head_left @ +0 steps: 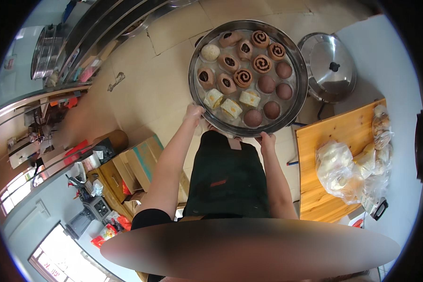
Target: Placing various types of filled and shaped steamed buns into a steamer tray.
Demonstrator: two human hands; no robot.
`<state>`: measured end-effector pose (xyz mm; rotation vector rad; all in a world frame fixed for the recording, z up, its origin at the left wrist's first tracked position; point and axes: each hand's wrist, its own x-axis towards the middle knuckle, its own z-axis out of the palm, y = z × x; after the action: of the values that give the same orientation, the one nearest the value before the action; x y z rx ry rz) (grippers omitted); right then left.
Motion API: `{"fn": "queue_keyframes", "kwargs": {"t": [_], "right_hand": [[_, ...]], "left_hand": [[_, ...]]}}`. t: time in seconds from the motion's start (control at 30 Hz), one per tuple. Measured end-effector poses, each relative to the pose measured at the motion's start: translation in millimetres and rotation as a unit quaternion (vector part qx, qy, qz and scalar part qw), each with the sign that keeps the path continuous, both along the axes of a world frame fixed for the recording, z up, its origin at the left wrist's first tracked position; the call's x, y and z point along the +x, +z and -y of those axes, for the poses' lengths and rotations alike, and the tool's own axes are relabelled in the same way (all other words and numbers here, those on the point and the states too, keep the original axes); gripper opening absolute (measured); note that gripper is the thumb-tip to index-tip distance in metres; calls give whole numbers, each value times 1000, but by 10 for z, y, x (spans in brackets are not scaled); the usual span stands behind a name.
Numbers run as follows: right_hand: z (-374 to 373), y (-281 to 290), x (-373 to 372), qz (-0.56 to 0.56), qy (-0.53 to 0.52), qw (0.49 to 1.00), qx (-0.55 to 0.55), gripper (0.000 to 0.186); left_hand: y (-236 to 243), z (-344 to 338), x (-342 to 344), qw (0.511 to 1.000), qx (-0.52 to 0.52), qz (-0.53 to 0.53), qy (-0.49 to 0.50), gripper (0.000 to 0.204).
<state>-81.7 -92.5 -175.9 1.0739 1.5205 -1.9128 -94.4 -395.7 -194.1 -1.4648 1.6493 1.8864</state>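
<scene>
A large round metal steamer tray (191, 80) is held out in front of me over the floor. My left hand (194, 114) grips its near left rim, and my right hand (266, 139) grips the near right rim. Spread over it are brown buns with dark filling (229, 62), brown swirl rolls (262, 63) and several round purplish buns (266, 84). White rolls with yellow bits (231, 108) lie at the near left, and one pale round bun (210, 52) sits at the far left. The fingers under the rim are partly hidden.
Right of the tray stands a large pot with a shiny domed lid (331, 68). A wooden table (315, 207) at the right bears plastic bags of pale food (336, 167). Cardboard boxes (143, 162) and a wooden cabinet (109, 188) stand at the left, below metal shelving (103, 35).
</scene>
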Motion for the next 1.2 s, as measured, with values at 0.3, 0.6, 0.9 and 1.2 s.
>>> {"fn": "queue_keyframes", "kwargs": {"t": [0.3, 0.6, 0.9, 1.2], "right_hand": [[-175, 352, -92, -56, 85, 989, 110, 22], [728, 1188, -164, -86, 118, 981, 132, 22], [2458, 1672, -730, -83, 266, 954, 111, 22], [4621, 2057, -1984, -154, 422, 892, 62, 15]], "left_hand": [[391, -86, 246, 999, 29, -13, -6, 29], [365, 587, 783, 994, -34, -64, 76, 27], [1484, 2114, 852, 971, 4, -74, 229, 19], [2351, 3724, 459, 924, 48, -148, 351, 31]]}}
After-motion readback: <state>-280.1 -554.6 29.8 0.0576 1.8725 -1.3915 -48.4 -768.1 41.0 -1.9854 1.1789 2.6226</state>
